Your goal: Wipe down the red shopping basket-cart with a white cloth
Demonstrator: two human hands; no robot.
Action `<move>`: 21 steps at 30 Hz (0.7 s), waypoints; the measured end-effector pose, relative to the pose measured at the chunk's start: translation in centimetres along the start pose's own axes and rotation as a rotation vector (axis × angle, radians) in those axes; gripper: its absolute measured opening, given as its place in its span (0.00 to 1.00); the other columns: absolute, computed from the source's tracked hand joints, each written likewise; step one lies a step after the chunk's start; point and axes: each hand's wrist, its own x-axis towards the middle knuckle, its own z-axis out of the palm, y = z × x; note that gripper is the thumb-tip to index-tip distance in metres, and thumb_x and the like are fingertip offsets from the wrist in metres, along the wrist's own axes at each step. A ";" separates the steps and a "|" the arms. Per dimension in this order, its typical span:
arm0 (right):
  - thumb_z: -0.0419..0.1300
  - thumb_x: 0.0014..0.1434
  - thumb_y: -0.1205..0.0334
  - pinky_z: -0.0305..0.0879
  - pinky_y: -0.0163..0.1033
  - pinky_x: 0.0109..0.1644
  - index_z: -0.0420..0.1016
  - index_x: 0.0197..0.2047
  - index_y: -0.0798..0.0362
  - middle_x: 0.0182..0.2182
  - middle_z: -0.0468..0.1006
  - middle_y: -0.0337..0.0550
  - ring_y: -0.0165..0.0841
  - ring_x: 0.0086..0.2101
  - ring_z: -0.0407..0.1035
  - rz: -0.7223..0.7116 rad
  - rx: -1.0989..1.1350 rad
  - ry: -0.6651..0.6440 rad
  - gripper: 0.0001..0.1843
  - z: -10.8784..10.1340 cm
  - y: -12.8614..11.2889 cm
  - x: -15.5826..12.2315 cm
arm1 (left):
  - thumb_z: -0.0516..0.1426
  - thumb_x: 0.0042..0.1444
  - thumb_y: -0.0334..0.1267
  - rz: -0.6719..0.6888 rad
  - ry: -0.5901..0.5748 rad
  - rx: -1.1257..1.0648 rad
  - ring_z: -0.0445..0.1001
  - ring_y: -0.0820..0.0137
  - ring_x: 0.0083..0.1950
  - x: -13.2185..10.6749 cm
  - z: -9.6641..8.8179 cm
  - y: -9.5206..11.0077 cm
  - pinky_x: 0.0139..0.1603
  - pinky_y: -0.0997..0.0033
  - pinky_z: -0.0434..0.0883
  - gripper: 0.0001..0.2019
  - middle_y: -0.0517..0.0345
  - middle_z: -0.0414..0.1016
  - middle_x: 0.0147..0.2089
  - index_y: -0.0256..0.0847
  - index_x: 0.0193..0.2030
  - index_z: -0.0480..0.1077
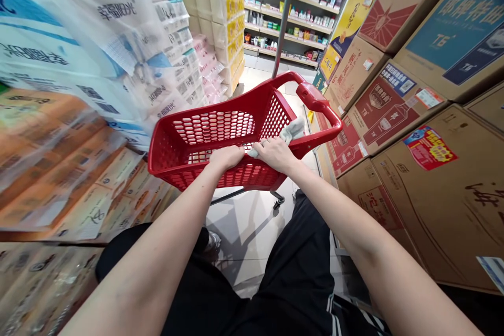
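Note:
A red plastic shopping basket [163, 152] with perforated walls stands in front of me on a wheeled frame. Its wide red handle [315, 100] sticks out toward the right. My left hand [227, 156] is closed over the near rim, thumb side toward the middle. Beside it, my right hand [275, 152] presses a pale grey-white cloth [294, 129] onto the same rim. Part of the cloth bunches out behind the knuckles, and a bit shows under the fingertips. Nothing can be seen lying inside the basket.
Stacked packs of tissue paper [118, 31] rise close on the left, above orange packs [51, 142]. Printed cardboard cartons [425, 199] wall the right side. A grey upright pole [283, 26] stands behind the basket. Farther back are shelves [291, 31] of bottles and boxes.

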 end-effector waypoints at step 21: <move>0.46 0.69 0.45 0.51 0.43 0.49 0.70 0.57 0.54 0.45 0.76 0.53 0.44 0.46 0.65 0.156 -0.100 0.009 0.26 0.2 6.8 -4.8 | 0.33 0.65 0.47 0.090 0.047 -0.083 0.72 0.51 0.60 -0.6 1.1 3.5 0.57 0.52 0.68 0.31 0.40 0.72 0.61 0.37 0.57 0.72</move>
